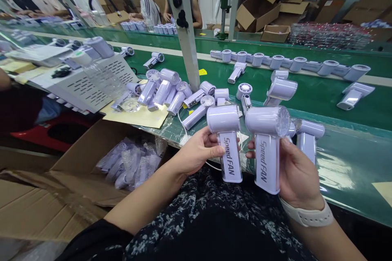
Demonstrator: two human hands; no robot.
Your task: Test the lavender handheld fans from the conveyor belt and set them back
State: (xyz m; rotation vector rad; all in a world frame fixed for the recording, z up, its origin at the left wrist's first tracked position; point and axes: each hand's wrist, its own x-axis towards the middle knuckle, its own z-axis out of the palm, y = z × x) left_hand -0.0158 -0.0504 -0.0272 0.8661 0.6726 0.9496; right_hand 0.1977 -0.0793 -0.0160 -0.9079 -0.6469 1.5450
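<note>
Now my left hand (196, 153) curls round a smooth lilac plastic fan (227, 142), and my right hand (298, 175) clasps another fan (267, 147), both upright over the glossy green bench (343, 163).

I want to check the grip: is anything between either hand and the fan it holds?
Nothing visible is. The left hand grips the left fan directly by its handle, and the right hand wraps the handle of the right fan. Both fans are bare, unlike the bagged fans in the cardboard box.
</note>
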